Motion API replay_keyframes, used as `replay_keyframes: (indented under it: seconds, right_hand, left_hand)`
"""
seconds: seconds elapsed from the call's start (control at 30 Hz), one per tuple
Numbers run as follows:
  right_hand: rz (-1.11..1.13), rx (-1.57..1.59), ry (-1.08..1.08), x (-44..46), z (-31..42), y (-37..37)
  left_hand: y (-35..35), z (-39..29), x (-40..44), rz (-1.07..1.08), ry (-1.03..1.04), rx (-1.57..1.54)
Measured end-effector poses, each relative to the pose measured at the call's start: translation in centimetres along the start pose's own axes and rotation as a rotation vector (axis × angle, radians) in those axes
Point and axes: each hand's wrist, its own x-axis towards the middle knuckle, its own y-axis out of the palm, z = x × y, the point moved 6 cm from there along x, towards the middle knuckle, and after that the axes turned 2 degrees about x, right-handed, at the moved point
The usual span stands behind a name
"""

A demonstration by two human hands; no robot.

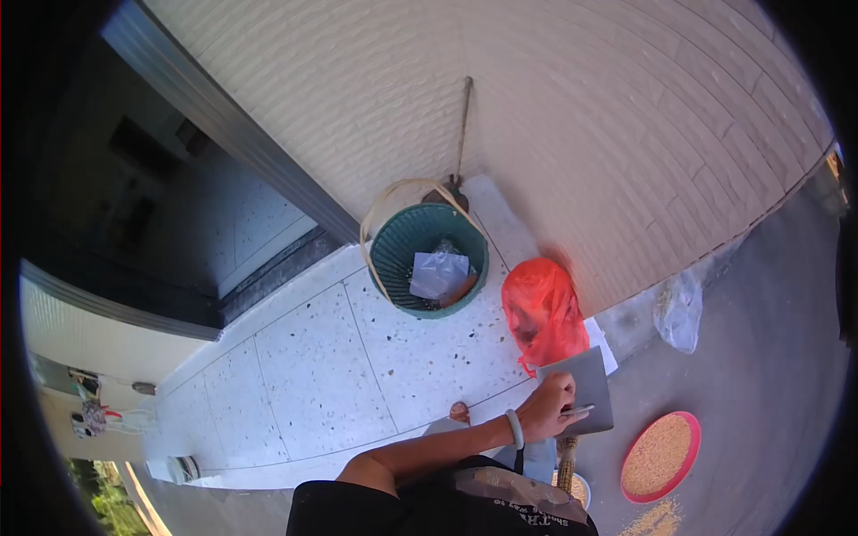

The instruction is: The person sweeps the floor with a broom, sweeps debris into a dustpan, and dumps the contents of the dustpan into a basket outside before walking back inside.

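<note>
My left hand (547, 409), with a pale bangle on its wrist, is closed around a thin silver-grey rod-like thing (577, 412); its exact kind does not show. Behind the hand is a flat grey square panel (593, 380). Just below the hand, a long pale-brown piece that looks like a corn cob (566, 466) stands over a container of grains (580, 488), partly hidden by my black shirt. My right hand does not show.
A red basin (628, 483) holds yellowish grains, with spilled grains (657, 518) beside it. A red plastic bag (542, 308), a green bucket (384, 268) with litter inside and a clear bag (679, 313) stand near the tiled wall. A doorway opens at left.
</note>
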Motion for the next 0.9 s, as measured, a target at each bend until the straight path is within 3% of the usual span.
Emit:
replay_keyframes:
  seconds: [0.03, 0.07, 0.17, 0.3, 0.47, 0.57, 0.63, 0.77, 0.9]
  right_hand:
    - [0.025, -0.085, -0.043, -0.2, 1.4, -0.1]
    - [0.063, -0.130, -0.049, 0.3, 2.9, -0.2]
    - [0.166, -0.053, 0.124, 0.2, 9.0, -2.1]
    - [0.289, -0.039, 0.264, -1.6, 19.9, -4.7]
    - [0.431, -0.177, 0.260, -1.6, 30.5, -5.2]
    - [0.503, -0.251, 0.240, -0.7, 36.1, -4.4]
    - [0.551, -0.300, 0.233, -0.2, 39.5, -3.6]
    - [0.635, -0.339, 0.239, 1.4, 45.6, -1.7]
    - [0.703, -0.336, 0.227, 3.7, 53.1, 0.6]
  left_hand:
    - [-2.1, 1.0, -3.0, -0.069, -0.065, -0.095]
    - [-3.8, 1.9, -6.1, -0.141, -0.008, 0.013]
    - [-7.7, 1.8, -15.6, 0.096, -0.719, -0.642]
    - [-12.7, 3.1, -24.6, -0.190, -0.660, -0.628]
    - [-21.1, 7.2, -33.5, -0.616, -0.775, -0.514]
    - [-26.1, 9.8, -38.4, -0.895, -0.721, -0.458]
    - [-30.1, 10.0, -41.3, -1.019, -0.856, -0.634]
    - [-36.7, 12.8, -48.6, -1.252, -0.985, -0.565]
    - [-40.4, 17.8, -59.6, -1.480, -1.279, -0.516]
